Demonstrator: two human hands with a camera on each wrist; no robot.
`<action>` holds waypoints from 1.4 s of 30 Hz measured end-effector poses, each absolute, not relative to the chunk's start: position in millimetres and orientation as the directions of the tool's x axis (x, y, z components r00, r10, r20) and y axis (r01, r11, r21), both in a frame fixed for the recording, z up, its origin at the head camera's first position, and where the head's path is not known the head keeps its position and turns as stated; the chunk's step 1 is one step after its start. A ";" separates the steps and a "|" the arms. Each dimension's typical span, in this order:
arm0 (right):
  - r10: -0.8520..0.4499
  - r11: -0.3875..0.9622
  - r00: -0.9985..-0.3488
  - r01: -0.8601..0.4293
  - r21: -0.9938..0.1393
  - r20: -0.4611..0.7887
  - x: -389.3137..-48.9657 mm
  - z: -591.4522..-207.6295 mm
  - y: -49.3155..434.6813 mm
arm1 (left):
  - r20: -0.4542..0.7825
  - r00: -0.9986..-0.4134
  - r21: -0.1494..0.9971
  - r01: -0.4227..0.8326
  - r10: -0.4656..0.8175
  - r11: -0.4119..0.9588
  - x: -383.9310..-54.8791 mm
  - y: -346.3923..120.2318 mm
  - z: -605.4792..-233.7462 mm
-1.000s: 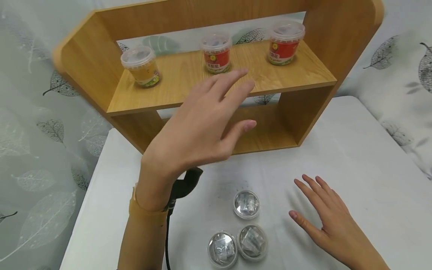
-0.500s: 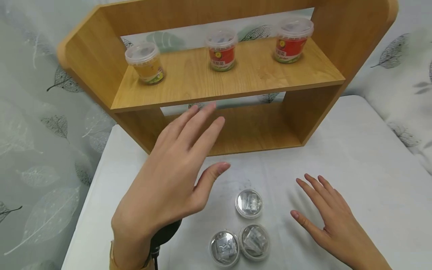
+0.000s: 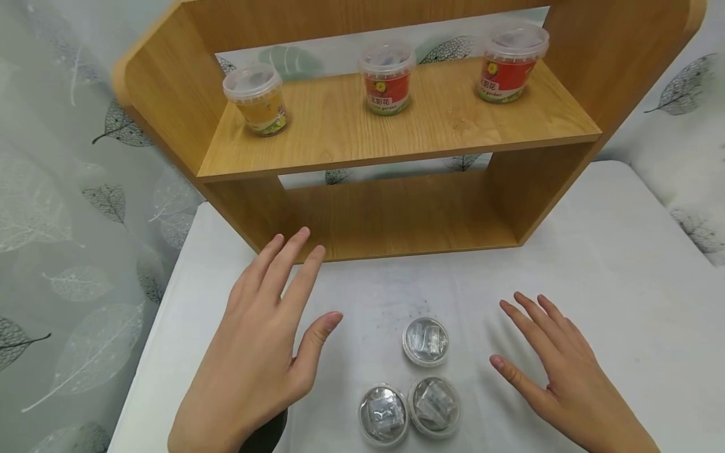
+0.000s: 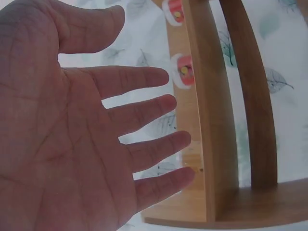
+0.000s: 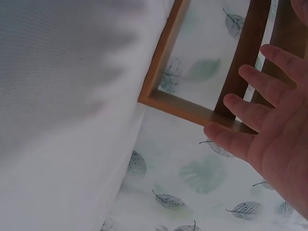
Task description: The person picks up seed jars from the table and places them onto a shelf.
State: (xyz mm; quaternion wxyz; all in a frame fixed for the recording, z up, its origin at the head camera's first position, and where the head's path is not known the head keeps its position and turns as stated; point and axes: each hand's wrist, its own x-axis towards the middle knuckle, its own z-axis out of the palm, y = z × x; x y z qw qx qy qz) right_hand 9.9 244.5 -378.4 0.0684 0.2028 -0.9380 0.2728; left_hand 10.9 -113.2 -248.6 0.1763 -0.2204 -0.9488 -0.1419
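My left hand point(image 3: 255, 340) hovers over the left of the table, fingers spread and holding nothing; its bare palm point(image 4: 62, 139) fills the left wrist view. My right hand point(image 3: 557, 371) is at the right, fingers apart, also holding nothing. Between them on the table are three round clear-lidded tubs: one farther back point(image 3: 426, 341), one front left point(image 3: 383, 415) and one front right point(image 3: 434, 407), the front two side by side. Small clear packets show through their lids. On the wooden shelf's upper board stand a yellow-labelled cup point(image 3: 257, 100), a red-labelled cup point(image 3: 387, 78) and another red-labelled cup point(image 3: 511, 63).
The wooden shelf point(image 3: 396, 151) stands at the back of the white-covered table point(image 3: 612, 251), with a lower compartment under its upper board. Leaf-patterned curtain point(image 3: 85, 251) hangs on the left and behind. A dark object point(image 3: 266, 434) shows at my left wrist.
My left hand has come down and left, from in front of the upper board to above the table. My right hand has stayed nearly still. The head view has shifted slightly.
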 end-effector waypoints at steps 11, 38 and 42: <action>-0.348 0.768 -0.902 -0.431 -0.474 0.256 7.7 -375.4 242.9 | 0.358 -0.877 0.220 0.412 0.320 0.884 25.4 -123.8 -283.7; -0.345 0.778 -0.906 -0.422 -0.465 0.244 7.4 -372.3 238.9 | 0.332 -0.929 0.325 0.276 0.164 0.904 40.3 -165.9 -346.6; -0.356 0.778 -0.902 -0.431 -0.456 0.245 5.8 -371.6 237.4 | 0.333 -0.929 0.326 0.275 0.162 0.905 40.0 -165.7 -347.0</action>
